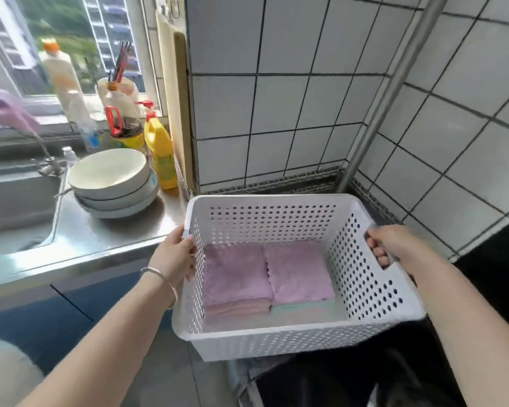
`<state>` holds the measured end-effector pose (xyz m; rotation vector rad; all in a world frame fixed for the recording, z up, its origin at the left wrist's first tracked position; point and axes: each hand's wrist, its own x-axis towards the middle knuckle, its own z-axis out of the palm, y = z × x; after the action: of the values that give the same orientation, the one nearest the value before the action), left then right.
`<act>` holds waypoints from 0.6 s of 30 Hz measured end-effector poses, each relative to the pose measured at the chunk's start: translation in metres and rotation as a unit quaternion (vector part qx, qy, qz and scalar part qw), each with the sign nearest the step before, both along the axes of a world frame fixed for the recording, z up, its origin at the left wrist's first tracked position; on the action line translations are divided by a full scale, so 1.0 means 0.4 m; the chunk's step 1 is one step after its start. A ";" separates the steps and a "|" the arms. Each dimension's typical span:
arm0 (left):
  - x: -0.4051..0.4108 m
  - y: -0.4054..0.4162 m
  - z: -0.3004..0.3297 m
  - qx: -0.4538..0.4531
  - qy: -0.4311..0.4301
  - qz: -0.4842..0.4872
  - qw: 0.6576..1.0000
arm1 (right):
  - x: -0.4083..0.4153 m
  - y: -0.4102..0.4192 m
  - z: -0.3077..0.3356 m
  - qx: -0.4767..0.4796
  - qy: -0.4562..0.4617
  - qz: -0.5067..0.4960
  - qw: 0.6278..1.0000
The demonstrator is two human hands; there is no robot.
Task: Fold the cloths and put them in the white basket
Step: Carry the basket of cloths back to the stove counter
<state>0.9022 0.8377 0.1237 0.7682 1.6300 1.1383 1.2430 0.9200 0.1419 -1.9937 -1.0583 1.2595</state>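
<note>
1. Holding the white basket (276,339) up in the air, I am using both hands.
2. My left hand (175,254) is gripping the rim at 9 o'clock, fingers curled over the edge.
3. My right hand (394,245) is gripping the handle hole at 3 o'clock, fingers (379,254) poking through it.
4. Two piles of folded cloths (265,274) are lying side by side on the basket floor, purple ones on top.
5. I am seeing no loose cloths anywhere, so I am guessing the folding is finished.
6. Maybe only setting the basket down is left.
</note>
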 end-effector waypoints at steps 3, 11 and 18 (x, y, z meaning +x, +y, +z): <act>0.039 0.067 -0.041 0.007 0.024 0.037 0.999 | -0.001 0.116 -0.039 -0.004 -0.004 -0.012 1.000; 0.103 0.153 -0.098 0.018 0.021 0.083 0.996 | 0.022 0.263 -0.082 -0.009 -0.058 0.042 0.997; 0.143 0.195 -0.122 0.027 -0.006 0.115 0.993 | 0.075 0.315 -0.110 0.037 -0.088 0.095 0.991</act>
<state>0.9594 0.9157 0.0748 0.6181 1.7163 1.3500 1.2731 1.0460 0.0981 -2.0139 -1.3895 1.1337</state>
